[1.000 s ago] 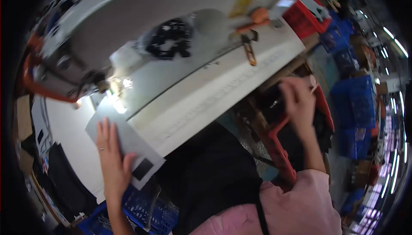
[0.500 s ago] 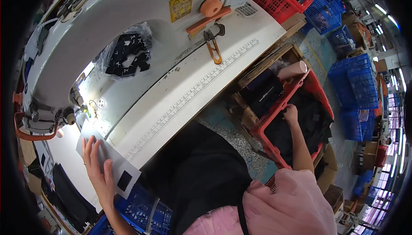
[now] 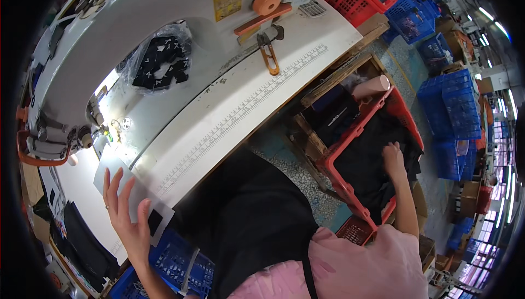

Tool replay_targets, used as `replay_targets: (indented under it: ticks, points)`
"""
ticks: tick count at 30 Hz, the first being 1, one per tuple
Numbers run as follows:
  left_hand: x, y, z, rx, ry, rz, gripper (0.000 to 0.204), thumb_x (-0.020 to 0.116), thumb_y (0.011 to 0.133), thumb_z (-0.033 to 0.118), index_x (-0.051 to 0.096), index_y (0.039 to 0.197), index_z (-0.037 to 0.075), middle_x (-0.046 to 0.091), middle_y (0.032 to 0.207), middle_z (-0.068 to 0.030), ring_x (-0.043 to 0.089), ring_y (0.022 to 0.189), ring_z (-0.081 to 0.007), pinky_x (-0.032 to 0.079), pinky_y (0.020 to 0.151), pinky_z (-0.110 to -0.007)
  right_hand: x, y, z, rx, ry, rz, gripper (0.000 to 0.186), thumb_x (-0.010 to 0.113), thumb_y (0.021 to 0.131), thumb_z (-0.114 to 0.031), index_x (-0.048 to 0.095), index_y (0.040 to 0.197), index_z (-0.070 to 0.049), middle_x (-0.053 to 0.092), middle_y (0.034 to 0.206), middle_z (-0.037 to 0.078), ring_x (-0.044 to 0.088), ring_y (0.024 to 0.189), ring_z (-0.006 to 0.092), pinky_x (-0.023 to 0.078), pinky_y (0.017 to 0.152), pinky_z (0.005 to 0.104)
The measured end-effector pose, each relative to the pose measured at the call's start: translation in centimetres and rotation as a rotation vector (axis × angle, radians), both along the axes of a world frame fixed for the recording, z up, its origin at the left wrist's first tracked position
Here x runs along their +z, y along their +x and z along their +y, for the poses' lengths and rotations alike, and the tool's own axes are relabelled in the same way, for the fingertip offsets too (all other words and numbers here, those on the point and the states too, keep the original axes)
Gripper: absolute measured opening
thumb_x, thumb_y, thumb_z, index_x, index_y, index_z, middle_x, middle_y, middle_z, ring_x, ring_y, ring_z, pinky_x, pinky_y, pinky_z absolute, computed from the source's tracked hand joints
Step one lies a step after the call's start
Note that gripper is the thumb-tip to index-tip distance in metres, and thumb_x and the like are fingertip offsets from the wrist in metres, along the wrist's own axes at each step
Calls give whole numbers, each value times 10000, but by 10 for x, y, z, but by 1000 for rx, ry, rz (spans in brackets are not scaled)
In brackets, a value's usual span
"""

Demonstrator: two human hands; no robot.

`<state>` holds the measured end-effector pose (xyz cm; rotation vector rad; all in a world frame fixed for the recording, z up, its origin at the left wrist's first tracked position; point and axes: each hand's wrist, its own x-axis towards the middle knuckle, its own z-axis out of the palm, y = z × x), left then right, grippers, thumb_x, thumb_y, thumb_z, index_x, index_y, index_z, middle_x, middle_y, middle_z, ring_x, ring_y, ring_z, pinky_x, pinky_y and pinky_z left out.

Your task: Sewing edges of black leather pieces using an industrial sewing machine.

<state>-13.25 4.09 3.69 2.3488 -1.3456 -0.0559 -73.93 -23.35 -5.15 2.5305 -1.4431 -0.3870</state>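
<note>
Closest to my camera, the left hand (image 3: 128,220) was released, its fingers spread and slightly bent over a pale grey sheet (image 3: 140,191). The sheet lay on the tabletop (image 3: 229,105), partly hidden by those fingers, with one corner showing past the thumb; I could not tell whether the fingertips touched it. It looked flat, smooth and straight-edged, with a black rectangle (image 3: 155,220) near that corner.

Well apart on my right, the right hand (image 3: 395,162) was down at the black cloth (image 3: 366,157) inside a red crate (image 3: 343,191). Its fingers were curled at the cloth, but I could not tell whether they were grasping any. The cloth was dark, matte and rumpled, heaped between the crate's walls.

Farther off, I saw orange-handled snips (image 3: 268,56) on the tabletop, a pale sewing machine (image 3: 180,4) and, beyond the red crate, stacked blue crates (image 3: 462,102).
</note>
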Motion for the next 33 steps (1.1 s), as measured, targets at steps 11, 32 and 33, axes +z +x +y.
replay_targets:
  ticks: [11,32,33]
  points:
    - [25,-86,-21,-634,-270,915,110,740,921,72,730,1013,12,740,1023,-86,664,802,-246,537,741,-313,192,200,29,-64,265,-782,74,696,762,-27,639,733,12,637,740,76,519,658,222,431,667,325]
    - [24,-3,27,200,-771,1777,407,449,1121,320,645,1164,-34,705,1005,-122,551,626,-82,420,515,-196,99,466,108,799,528,-1339,318,826,782,-22,734,1086,-4,711,1069,93,638,812,231,529,772,349]
    - [26,-3,25,214,-770,1789,411,454,1121,322,652,1153,-37,708,977,-118,557,629,-80,428,519,-196,96,470,105,917,561,-1298,358,822,784,-28,723,1127,-4,689,1114,100,642,839,223,531,772,345]
